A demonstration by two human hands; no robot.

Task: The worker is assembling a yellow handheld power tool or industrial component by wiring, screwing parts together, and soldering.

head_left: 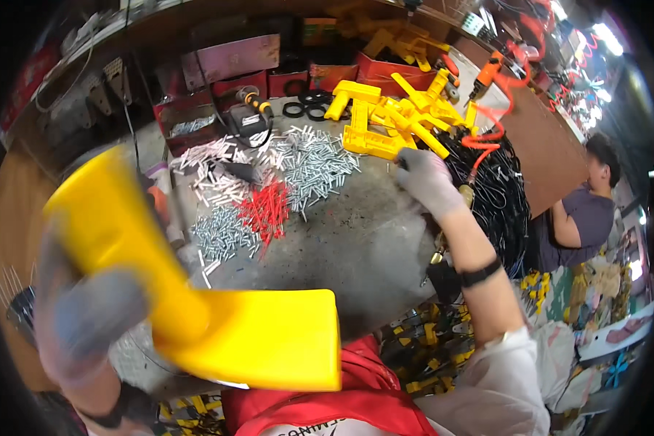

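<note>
My left hand (pixel 98 312), gloved in grey and smeared by motion, grips a large yellow plastic housing (pixel 261 338) with a wide flat end and a curved neck, held up close at the left. On the far side of the table, my right hand (pixel 430 180) wears a pale glove, its fingers curled together at the near end of a yellow plastic part (pixel 374 142). Whether the fingers hold that part or something small is hidden. Behind it lies a heap of similar yellow parts (pixel 418 109).
Piles of silver screws (pixel 316 163), white pins (pixel 214 171) and red pins (pixel 267 211) cover the grey tabletop (pixel 349 251). Black rings (pixel 316 109) lie behind. An orange power screwdriver (pixel 487 73) hangs by a coiled hose, above black cables (pixel 498 196). Another person (pixel 581 207) sits at the right.
</note>
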